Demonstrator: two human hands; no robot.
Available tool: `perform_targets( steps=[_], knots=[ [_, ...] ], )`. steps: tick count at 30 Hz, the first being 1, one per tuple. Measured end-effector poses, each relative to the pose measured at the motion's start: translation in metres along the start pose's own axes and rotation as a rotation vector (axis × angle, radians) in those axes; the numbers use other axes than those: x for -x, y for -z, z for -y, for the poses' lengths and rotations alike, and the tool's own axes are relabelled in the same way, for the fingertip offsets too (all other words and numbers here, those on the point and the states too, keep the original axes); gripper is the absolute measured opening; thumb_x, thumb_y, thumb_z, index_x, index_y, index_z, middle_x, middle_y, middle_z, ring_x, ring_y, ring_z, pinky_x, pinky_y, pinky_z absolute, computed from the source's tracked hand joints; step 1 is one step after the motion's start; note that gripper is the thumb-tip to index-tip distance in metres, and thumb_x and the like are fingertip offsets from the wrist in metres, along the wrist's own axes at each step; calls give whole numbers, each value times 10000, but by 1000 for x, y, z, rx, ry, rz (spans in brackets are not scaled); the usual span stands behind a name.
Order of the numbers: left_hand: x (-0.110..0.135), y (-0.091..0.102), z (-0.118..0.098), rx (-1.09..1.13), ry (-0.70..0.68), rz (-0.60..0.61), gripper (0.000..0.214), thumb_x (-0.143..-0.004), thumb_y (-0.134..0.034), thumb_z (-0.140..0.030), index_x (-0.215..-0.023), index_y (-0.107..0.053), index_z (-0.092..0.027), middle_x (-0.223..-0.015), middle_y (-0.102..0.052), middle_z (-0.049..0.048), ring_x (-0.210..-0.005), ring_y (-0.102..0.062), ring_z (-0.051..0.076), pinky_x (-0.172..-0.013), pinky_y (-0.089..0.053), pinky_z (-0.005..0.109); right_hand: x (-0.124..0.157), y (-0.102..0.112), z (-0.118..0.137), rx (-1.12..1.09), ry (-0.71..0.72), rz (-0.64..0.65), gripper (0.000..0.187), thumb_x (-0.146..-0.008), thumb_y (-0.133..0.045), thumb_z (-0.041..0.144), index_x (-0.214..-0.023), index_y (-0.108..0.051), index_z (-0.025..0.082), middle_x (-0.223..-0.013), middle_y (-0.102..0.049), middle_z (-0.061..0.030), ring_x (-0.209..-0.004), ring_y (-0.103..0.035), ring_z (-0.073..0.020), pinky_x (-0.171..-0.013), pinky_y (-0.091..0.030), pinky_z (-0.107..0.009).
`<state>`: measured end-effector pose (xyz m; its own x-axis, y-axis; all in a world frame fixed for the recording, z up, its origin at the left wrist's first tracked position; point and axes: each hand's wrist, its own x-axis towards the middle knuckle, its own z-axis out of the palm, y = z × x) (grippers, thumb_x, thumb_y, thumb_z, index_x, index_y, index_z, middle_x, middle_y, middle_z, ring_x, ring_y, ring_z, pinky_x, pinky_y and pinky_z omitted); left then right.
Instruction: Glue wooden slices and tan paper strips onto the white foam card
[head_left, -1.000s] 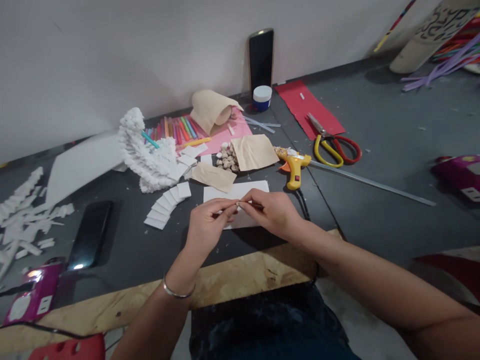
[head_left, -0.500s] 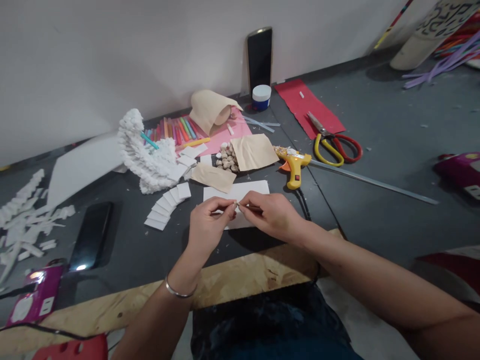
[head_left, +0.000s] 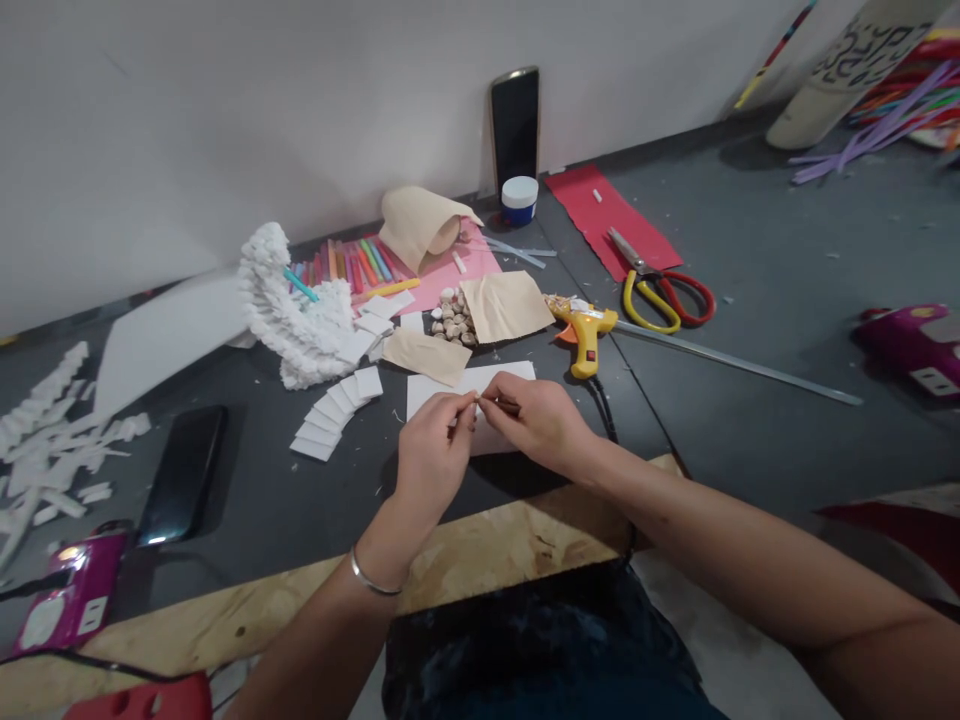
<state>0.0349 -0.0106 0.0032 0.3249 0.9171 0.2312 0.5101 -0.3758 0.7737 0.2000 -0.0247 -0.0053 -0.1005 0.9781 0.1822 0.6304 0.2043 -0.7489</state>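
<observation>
My left hand (head_left: 436, 446) and my right hand (head_left: 537, 420) meet fingertip to fingertip over a white sheet (head_left: 442, 385). Both are closed in a pinch around something tiny, mostly hidden by the fingers. Just beyond them lie a strip of tan paper (head_left: 426, 355), a heap of small beige-brown rounded pieces (head_left: 452, 320) and a larger tan sheet (head_left: 508, 306). A yellow glue gun (head_left: 591, 340) rests to the right of the heap. Several white squares (head_left: 327, 418) overlap in a fan left of my left hand.
A fluffy white craft piece (head_left: 281, 320) stands at back left, near coloured sticks (head_left: 352, 262). Scissors (head_left: 660, 290) lie partly on red paper (head_left: 600, 215). A black phone (head_left: 184, 475) lies left; another phone (head_left: 515, 130) leans on the wall behind a blue jar (head_left: 519, 203).
My left hand has shifted slightly right and its fingers have curled in more. The fingertips of both hands still meet. The whole view has moved slightly.
</observation>
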Motion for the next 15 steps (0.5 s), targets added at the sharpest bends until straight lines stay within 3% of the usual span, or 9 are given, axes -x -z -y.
perform_targets(
  steps=[5, 8, 11, 15],
  knots=[
    [-2, 7, 3, 284, 234, 31, 216, -833, -664, -379, -848, -712, -169, -780, -686, 21, -660, -677, 137, -642, -607, 259, 1, 2, -2, -48, 83, 51, 181, -906, -506, 306, -882, -636, 182, -679, -650, -1, -552, -518, -104, -563, -330, -212],
    [-3, 8, 6, 424, 326, 55, 263, -785, -713, -394, -929, -724, -175, -871, -708, 33, -711, -692, 147, -628, -629, 268, 1, 3, -5, -42, 130, 65, 182, -916, -506, 293, -920, -652, 185, -739, -681, -12, -586, -546, -104, -591, -354, -209],
    [-3, 7, 6, 432, 267, 76, 296, -821, -672, -412, -1012, -736, -196, -985, -707, 52, -753, -693, 144, -636, -640, 267, 1, 2, -6, -28, 120, 67, 187, -922, -508, 301, -921, -654, 185, -770, -693, -20, -614, -566, -109, -602, -359, -213],
    [-1, 5, 3, 355, 181, 47, 261, -874, -613, -401, -967, -749, -199, -912, -700, 41, -743, -686, 128, -646, -634, 234, -1, 2, -4, -21, 46, 30, 209, -912, -529, 353, -854, -633, 181, -657, -647, 0, -551, -531, -107, -565, -338, -216]
  ],
)
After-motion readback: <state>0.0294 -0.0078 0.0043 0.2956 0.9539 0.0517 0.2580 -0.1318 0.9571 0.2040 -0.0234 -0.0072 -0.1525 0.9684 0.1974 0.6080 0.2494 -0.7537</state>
